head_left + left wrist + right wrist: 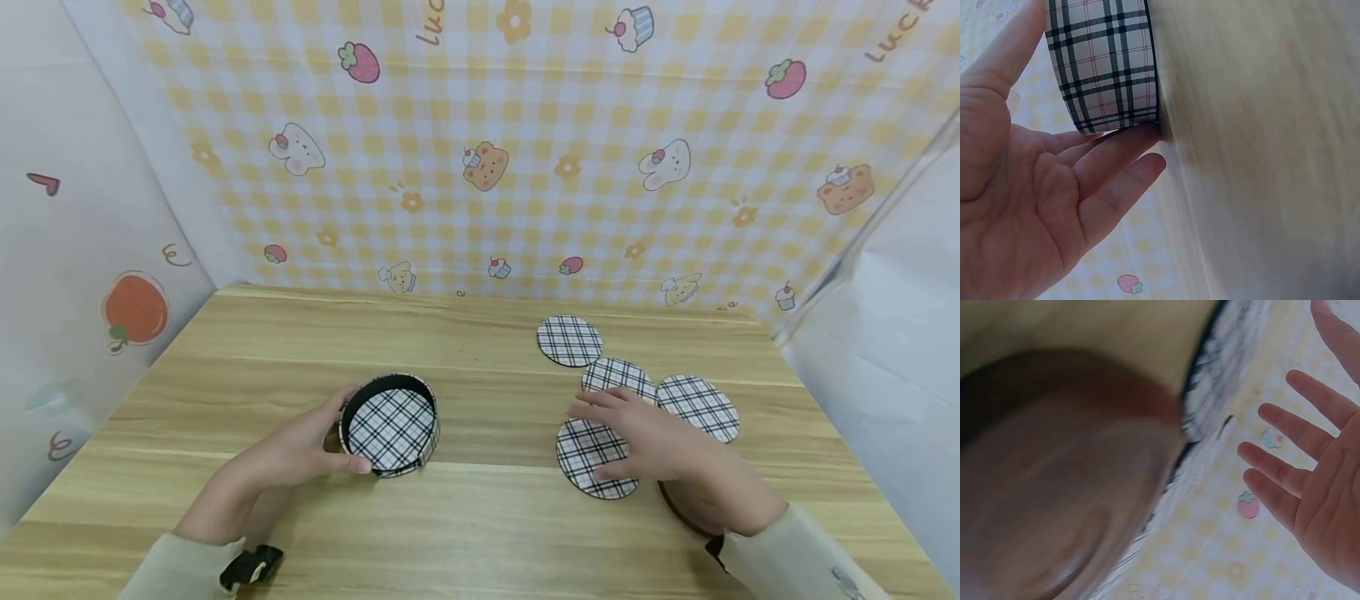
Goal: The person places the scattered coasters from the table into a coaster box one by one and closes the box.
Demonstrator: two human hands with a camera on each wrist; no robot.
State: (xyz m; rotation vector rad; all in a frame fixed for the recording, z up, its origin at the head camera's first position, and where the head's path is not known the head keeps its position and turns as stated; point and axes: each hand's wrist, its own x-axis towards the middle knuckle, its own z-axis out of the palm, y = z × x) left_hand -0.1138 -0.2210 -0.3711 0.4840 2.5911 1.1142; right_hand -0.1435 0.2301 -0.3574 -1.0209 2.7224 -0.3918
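My left hand [300, 450] holds a round plaid coaster holder [386, 384] by its left side, thumb at the front. The holder has a black inner wall and a plaid round surface inside; whether that is a coaster or its base I cannot tell. In the left wrist view its plaid outer wall [1104, 62] stands on the table between thumb and fingers. My right hand [652, 433], fingers spread and holding nothing, hovers over a plaid round coaster [588, 458]. Two more coasters, the middle one [618, 373] and the right one [697, 407], lie just beyond it, partly covered.
Another plaid coaster [569, 340] lies farther back. Beneath my right wrist is a brown, glossy round object [1066, 487], mostly hidden in the head view. The wooden table [480, 533] meets a yellow checked backdrop [480, 217] behind and white sheets at both sides.
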